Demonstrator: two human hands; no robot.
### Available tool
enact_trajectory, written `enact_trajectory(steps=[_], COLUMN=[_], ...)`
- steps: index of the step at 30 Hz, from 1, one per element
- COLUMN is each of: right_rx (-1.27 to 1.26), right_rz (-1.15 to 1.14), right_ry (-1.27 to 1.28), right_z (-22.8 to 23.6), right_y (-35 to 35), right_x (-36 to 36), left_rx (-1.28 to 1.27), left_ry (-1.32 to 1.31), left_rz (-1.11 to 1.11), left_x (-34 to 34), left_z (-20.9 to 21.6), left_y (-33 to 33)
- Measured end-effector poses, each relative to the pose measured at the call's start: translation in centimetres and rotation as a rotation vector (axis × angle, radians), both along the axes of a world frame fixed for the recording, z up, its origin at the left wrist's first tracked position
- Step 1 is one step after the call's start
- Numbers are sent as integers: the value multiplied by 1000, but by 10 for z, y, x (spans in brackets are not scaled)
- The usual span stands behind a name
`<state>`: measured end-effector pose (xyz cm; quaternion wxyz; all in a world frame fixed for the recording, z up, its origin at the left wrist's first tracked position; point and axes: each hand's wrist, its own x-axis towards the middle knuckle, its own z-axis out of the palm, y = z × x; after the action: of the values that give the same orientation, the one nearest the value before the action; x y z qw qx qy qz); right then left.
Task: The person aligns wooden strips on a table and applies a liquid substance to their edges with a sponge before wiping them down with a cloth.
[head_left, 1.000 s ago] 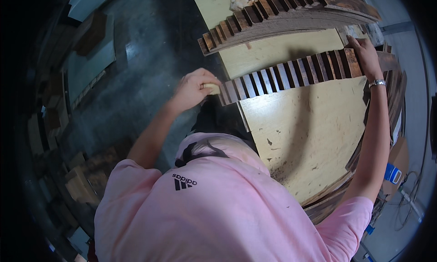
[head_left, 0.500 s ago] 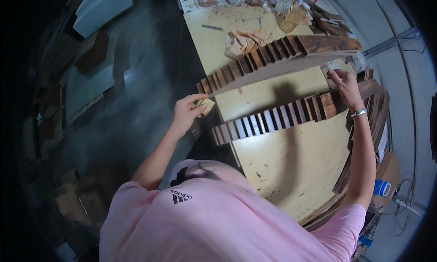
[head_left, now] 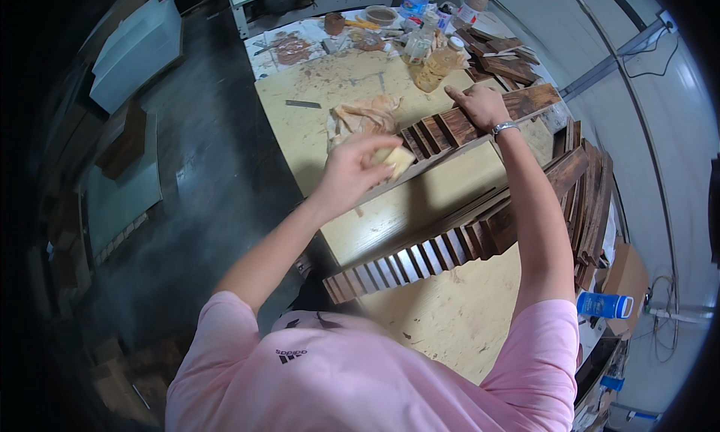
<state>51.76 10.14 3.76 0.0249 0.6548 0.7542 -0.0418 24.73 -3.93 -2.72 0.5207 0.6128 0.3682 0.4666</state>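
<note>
While at dark boards (head_left: 441, 130), hands (head_left: 351, 173) (head_left: 484, 108) apart; yellow block (head_left: 397, 162) in left

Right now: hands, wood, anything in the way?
Left hand holding sponge. Right hand on far wood stack. Crumpled cloth just beyond left hand.

"Where is it brightest?"

"On the pale tabletop (head_left: 300, 126), around 12 o'clock; the floor (head_left: 187, 207) at 9 is dim and murky."

"Any glare?"

"A white sheen on the wooden slats (head_left: 391, 269), between 5 and 6 o'clock, and a soft shadow near centre toward 3."

"Is it sharp?"

"Motion blurs the left hand (head_left: 352, 169) and pale yellow block (head_left: 397, 160)."

"And the rim?"

"Lines bow along the wall (head_left: 652, 94) at 2 o'clock; black fills the corners."
</note>
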Motion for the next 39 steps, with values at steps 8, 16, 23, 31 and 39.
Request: enact_trajectory(steps=[8,16,23,31,39], right_rx=[-32,-28,38,-26,65], right_rz=[-54,-75,-45,-67,-52], right_ry=[-34,66,108,84,95], right_z=[5,9,1,2,-4], right_y=[-2,-4,-5,-3,-2], right_x=[-5,-7,-4,-5,-1], left_rx=[460,550,655,416,450], left_ry=[240,341,268,278,356], left_rz=[153,219,33,-82,-113], left_x=[61,64,67,58,43], left_z=[21,44,37,35,12], left_y=[45,61,37,19,4])
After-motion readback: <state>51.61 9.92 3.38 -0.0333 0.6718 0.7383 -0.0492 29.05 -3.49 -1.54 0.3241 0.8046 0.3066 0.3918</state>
